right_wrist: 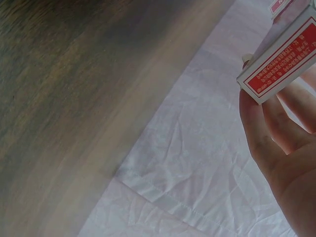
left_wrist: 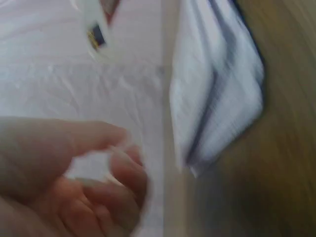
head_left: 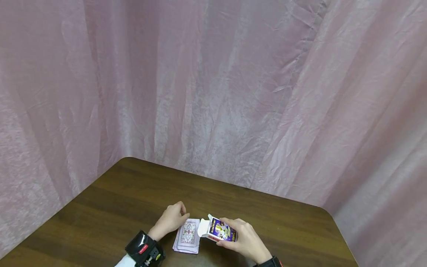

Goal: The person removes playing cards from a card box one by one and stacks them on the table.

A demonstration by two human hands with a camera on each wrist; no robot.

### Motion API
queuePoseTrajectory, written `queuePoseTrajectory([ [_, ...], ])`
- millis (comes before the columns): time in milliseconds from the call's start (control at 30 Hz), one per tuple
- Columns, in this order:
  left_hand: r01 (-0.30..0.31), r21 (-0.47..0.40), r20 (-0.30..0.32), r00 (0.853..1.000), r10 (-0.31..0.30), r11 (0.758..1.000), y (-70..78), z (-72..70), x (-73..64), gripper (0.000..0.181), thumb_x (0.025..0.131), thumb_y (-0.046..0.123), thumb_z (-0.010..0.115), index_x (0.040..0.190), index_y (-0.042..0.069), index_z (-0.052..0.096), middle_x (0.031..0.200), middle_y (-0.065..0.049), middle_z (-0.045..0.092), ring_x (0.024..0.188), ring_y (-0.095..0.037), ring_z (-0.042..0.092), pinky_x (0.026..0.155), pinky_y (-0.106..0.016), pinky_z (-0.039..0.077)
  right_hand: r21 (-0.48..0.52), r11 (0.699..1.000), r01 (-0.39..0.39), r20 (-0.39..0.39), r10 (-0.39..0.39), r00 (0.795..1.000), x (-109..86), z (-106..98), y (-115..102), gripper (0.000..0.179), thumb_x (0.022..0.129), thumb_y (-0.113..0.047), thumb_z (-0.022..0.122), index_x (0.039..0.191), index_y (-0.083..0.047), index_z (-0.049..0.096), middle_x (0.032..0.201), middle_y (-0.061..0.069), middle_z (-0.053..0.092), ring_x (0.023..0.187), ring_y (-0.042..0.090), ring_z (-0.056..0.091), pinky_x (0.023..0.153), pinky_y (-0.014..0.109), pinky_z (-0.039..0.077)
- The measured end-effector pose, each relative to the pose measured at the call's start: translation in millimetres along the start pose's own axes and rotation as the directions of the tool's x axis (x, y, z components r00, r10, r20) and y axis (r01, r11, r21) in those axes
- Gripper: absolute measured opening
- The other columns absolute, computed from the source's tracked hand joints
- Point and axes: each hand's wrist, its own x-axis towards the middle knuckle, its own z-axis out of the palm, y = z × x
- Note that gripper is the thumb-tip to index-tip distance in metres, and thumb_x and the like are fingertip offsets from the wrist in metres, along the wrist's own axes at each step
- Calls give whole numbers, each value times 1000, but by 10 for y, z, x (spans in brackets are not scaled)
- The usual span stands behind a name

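Observation:
A stack of playing cards (head_left: pixel 188 233) lies on the table, patterned backs up, its lower cards slightly fanned. At its upper left is my left hand (head_left: pixel 170 219), fingers loosely curled with nothing seen between them. In the left wrist view, thumb and forefinger come together beside the blurred cards (left_wrist: pixel 222 94). My right hand (head_left: pixel 246 240) grips a purple and white card box (head_left: pixel 222 230) by its right end, thumb on the near side and fingers on the far side. The box's open flap (head_left: pixel 203 227) points left, close to the cards. Red printed panels show on the box's side (right_wrist: pixel 284 69).
The brown wooden table (head_left: pixel 140 193) has rounded far corners. Pink curtains (head_left: pixel 213 92) hang behind it and along both sides. A black wrist strap with a device (head_left: pixel 143 249) sits on the left wrist.

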Motion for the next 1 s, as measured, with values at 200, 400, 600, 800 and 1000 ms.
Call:
queuePoseTrajectory([
  [200, -148, -316, 150, 968, 203, 937, 253, 71, 39, 8, 86, 13, 71, 86, 5, 68, 75, -3, 66, 60, -4, 54, 52, -17, 44, -6, 1000, 9, -6, -9, 1000, 16, -8, -8, 57, 79, -51, 73, 122, -14, 65, 103, -4, 70, 87, 3, 58, 68, 17, 46],
  [400, -122, -298, 179, 967, 181, 947, 347, 195, -61, 12, 82, 11, 72, 78, 5, 63, 64, 3, 60, 49, -2, 49, 43, -15, 39, -10, 999, 30, -23, -30, 999, 31, -28, -59, 59, 77, -51, 75, 122, -15, 66, 106, -4, 70, 89, 5, 61, 70, 17, 47],
  [600, 8, -412, 275, 955, 115, 911, 338, 222, -113, 13, 81, 5, 65, 72, -1, 60, 55, 8, 50, 45, 0, 43, 44, -15, 34, -10, 998, 59, -34, -59, 998, 41, -39, -102, 60, 76, -51, 76, 123, -15, 65, 106, -4, 70, 89, 5, 61, 72, 18, 48],
  [800, 151, -497, 382, 922, 59, 854, 283, 114, -74, 19, 87, 14, 68, 84, -6, 67, 59, 7, 57, 48, -2, 47, 47, -16, 36, -12, 998, 55, -34, -56, 998, 37, -38, -82, 59, 77, -51, 76, 123, -14, 65, 105, -3, 71, 89, 5, 61, 71, 17, 48],
  [1000, 184, -589, 473, 868, 151, 787, 195, -52, -22, 22, 93, 10, 59, 99, -10, 61, 68, 3, 65, 53, -2, 59, 50, -13, 42, -21, 999, 42, -34, -42, 999, 22, -40, -56, 58, 78, -49, 76, 121, -12, 66, 105, -1, 71, 89, 8, 63, 71, 20, 49],
])
